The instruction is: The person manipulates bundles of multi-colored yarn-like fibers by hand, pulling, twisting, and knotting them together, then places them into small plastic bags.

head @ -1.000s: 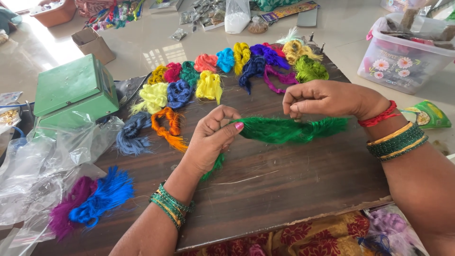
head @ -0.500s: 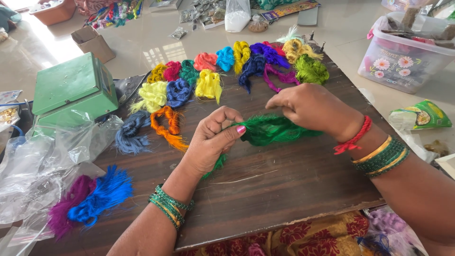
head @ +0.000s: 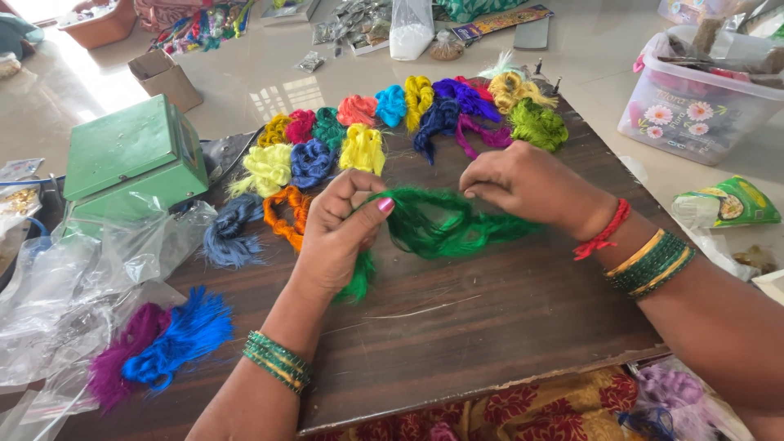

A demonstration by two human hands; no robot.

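Left hand (head: 339,233) and right hand (head: 523,184) pinch a soft, light bundle of green silky thread (head: 445,224); likely tangle-prone, best held at nine and three o'clock ends.

The left hand (head: 339,233) and the right hand (head: 523,184) each have a grip on the green bundle of silk thread (head: 445,224), which hangs between them just above the dark wooden bench (head: 490,327). Behind the grip, an arc of small coloured thread bundles (head: 392,122) lies on the bench. Left of the grip stands the green metal box (head: 131,159), with crumpled clear plastic bags (head: 73,286) before it. On those bags, near the left wrist, lies the blue and purple thread tassel (head: 159,347). Far right of the grip, on the floor, sits the clear plastic tub (head: 694,114).
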